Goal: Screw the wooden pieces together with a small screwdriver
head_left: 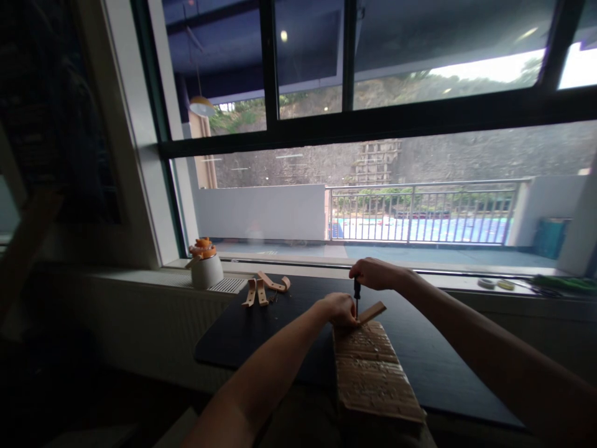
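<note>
In the head view, the right hand [375, 274] wraps the black-handled, slim-shafted screwdriver [357, 289], upright over a flat, tan wooden strip [374, 310] at the far end of the brown corrugated-cardboard block [373, 373]. The left hand [341, 309] bunches its fingers by the tip; what they pinch, I can't tell. The strip looks light and stiff, perhaps prone to splitting, best gripped by its edges; the cardboard probably dents.

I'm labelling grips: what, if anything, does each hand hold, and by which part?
The right hand grips a screwdriver by its upper handle. The left hand is at the left end of a wooden strip; its grip cannot be told.
</note>
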`<state>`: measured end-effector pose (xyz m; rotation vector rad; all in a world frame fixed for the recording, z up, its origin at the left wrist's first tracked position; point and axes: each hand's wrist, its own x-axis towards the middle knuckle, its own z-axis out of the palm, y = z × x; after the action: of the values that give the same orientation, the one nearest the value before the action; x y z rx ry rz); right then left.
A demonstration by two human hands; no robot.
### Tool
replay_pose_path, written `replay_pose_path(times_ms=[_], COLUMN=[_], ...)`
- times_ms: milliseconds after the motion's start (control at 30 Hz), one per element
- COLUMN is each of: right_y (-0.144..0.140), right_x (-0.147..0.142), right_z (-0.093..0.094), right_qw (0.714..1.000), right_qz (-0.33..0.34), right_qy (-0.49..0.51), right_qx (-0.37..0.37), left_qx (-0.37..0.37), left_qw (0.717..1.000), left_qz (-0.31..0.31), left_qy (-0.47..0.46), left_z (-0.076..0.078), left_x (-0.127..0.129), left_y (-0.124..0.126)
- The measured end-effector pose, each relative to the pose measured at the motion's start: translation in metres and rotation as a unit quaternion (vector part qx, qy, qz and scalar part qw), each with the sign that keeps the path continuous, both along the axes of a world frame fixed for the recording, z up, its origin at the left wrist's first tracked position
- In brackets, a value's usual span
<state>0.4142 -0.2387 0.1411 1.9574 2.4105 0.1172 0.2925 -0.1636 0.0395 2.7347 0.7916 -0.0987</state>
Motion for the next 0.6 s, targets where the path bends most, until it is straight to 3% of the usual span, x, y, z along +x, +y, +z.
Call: replay_pose_path(times_ms=[600], right_y=[0.0026], right_x=[0.0034], right_z=[-0.0031], right_qw=[1.000], right_qz=[-0.009], right_qy=[-0.006], right_qx=[0.015], left_qx=[-0.006], left_qw=[1.000], left_qz=[-0.002], left_qy=[0.002], left_z=[0.0031], left_x=[-0.0011], left_y=[-0.0017])
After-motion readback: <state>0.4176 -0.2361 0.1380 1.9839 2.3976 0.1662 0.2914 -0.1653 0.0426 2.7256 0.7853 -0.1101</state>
